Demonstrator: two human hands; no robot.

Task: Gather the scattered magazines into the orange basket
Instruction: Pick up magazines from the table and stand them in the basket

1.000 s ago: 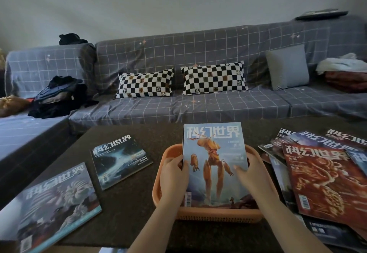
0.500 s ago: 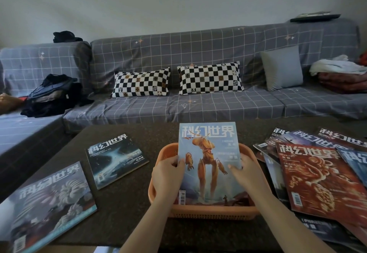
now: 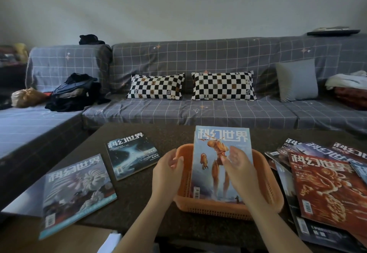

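An orange basket (image 3: 274, 191) is being shown on a dark speckled worktop (image 3: 139, 193). A pale blue magazine (image 3: 214, 175) with an orange figure is being displayed inside it. A red patterned magazine (image 3: 325, 189) is being seen beside it. Black-and-white checked cushions (image 3: 155, 86) are being set off by a grey grid-patterned sofa cover (image 3: 198, 59).

Glossy paper magazine (image 3: 221, 165) in a slotted orange plastic basket (image 3: 275, 191) on a dark, speckled matt table (image 3: 137, 193).
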